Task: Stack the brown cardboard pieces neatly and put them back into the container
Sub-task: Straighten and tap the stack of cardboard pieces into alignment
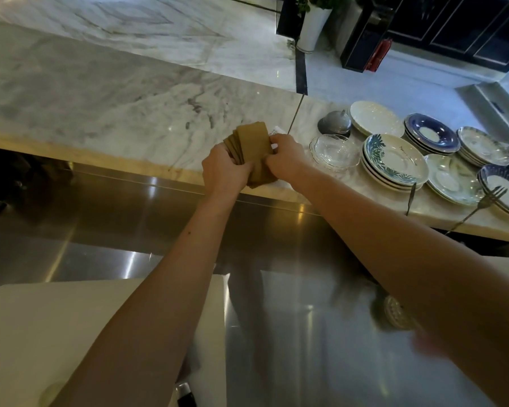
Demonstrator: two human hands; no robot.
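A fanned bunch of brown cardboard pieces (252, 142) is held above the near edge of the marble counter (115, 107). My left hand (224, 171) grips the bunch from the left and below. My right hand (285, 155) pinches its right side. The lower ends of the pieces are hidden between my hands. A bit of white paper or box (277, 131) peeks out just behind the cardboard; I cannot tell whether it is the container.
Stacks of saucers and plates (394, 160) and a silver bell (334, 122) crowd the counter to the right, with a fork (482, 201) lying over its edge. Below is a steel worktop (291, 318) with a white cutting board (41, 333) at the near left.
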